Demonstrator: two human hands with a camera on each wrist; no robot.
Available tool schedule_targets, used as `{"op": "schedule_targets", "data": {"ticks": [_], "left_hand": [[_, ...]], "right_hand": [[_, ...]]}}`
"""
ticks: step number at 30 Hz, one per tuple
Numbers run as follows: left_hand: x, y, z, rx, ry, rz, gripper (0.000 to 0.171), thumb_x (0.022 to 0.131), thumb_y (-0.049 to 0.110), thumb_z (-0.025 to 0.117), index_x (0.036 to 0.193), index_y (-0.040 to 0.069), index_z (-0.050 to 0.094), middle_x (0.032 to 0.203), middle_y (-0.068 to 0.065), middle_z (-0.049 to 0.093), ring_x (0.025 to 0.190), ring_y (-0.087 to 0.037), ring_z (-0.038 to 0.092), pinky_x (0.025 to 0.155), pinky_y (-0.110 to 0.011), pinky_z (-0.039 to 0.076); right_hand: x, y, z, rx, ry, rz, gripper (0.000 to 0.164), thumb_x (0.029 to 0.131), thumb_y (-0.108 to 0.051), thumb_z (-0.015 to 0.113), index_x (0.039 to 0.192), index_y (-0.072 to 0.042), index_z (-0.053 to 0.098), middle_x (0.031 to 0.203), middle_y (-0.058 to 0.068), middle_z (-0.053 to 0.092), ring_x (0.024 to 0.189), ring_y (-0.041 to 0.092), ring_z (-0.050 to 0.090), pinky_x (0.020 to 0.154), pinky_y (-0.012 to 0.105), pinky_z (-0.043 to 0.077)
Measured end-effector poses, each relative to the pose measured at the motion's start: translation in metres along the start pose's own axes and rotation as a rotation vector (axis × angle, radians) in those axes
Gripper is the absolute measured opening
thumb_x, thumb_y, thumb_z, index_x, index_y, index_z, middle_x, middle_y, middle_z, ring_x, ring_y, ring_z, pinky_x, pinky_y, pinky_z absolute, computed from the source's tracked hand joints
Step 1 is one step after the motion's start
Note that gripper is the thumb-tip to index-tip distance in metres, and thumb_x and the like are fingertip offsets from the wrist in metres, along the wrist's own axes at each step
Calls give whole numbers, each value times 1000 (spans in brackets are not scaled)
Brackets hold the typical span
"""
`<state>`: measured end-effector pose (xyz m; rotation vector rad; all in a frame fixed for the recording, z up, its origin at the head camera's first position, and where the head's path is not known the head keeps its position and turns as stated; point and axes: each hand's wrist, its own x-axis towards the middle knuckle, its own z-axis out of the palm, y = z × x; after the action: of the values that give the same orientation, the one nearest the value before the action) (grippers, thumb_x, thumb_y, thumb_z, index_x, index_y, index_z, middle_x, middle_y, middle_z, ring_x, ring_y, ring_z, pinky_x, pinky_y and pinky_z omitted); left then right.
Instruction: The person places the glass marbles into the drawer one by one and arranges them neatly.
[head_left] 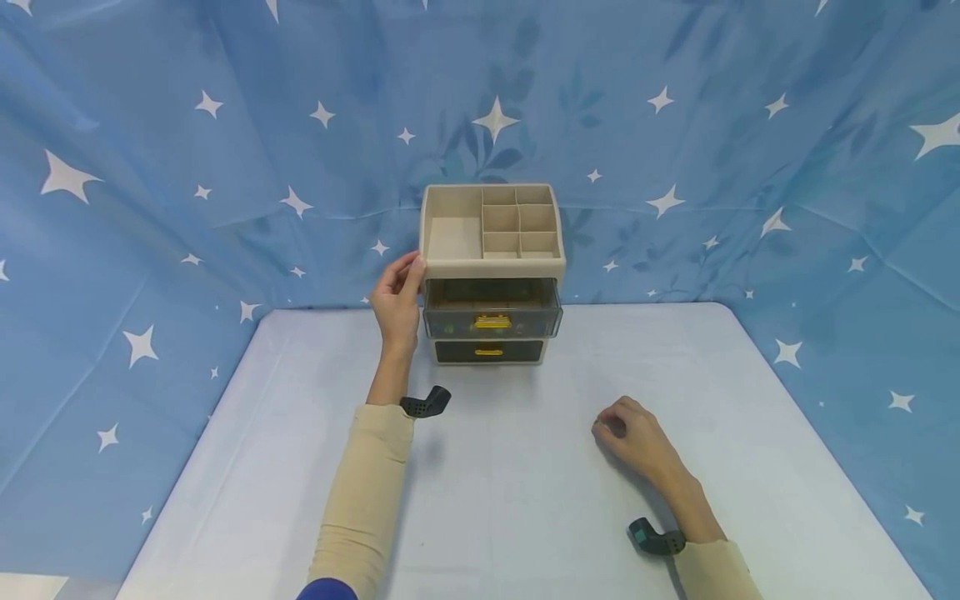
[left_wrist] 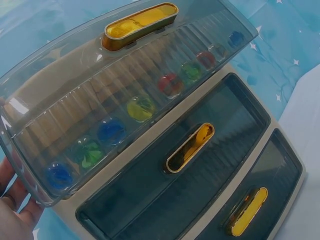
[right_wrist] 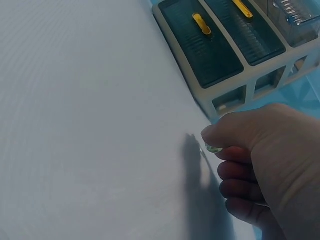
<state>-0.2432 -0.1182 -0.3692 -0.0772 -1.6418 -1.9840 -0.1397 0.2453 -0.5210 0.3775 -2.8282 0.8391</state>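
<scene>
A beige desktop drawer organizer (head_left: pixel 495 268) stands at the back of the table, its smoky clear top drawer (head_left: pixel 450 323) pulled out. My left hand (head_left: pixel 397 308) grips the organizer's upper left edge, thumb at the front corner. In the left wrist view a row of glass marbles, among them a blue marble (left_wrist: pixel 111 131) and a yellow marble (left_wrist: pixel 141 108), shows through the drawer front. Low over the table on the right, my right hand (head_left: pixel 637 437) pinches a clear greenish glass marble (right_wrist: pixel 213 148) between thumb and index finger; the fingers partly hide it.
Below the pulled-out drawer are closed dark drawers with gold handles, such as the bottom handle (left_wrist: pixel 249 212). Divided compartments (head_left: pixel 519 221) form the organizer's top. A white cloth (head_left: pixel 510 483) covers the table, and a blue star-patterned curtain (head_left: pixel 247 167) hangs behind and at the sides.
</scene>
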Motion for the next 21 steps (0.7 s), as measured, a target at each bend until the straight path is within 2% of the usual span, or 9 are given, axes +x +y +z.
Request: {"op": "schedule_targets", "data": {"ticks": [9,16,21], "left_hand": [[-1,1,0,8,1,-1,31,97,15,67,121,-3,68,94,14,69,83,-4,59,74,-20,50],[-1,1,1,0,6,-3,31,96,15,67,120,-4,69,94,13,69,83,-5,59,75,-19,50],[-1,0,1,14,7,-4,31,96,17,68,121,-2,69,95,14,69,85,-5,59,76,-20,50]], "right_hand": [[1,-5,-2,0,37,-20,13,85,-15,77,95,-8,72,93,0,65,89,17,63,81,40,55],[6,-10,-9,14,30,9,11,87,-12,75,96,-9,71,95,2,65,94,23,66,84,44,57],[11,-15,-15,21,56,-21,10,88,-13,75,96,-9,70,94,2,65,94,24,66,84,45,57]]}}
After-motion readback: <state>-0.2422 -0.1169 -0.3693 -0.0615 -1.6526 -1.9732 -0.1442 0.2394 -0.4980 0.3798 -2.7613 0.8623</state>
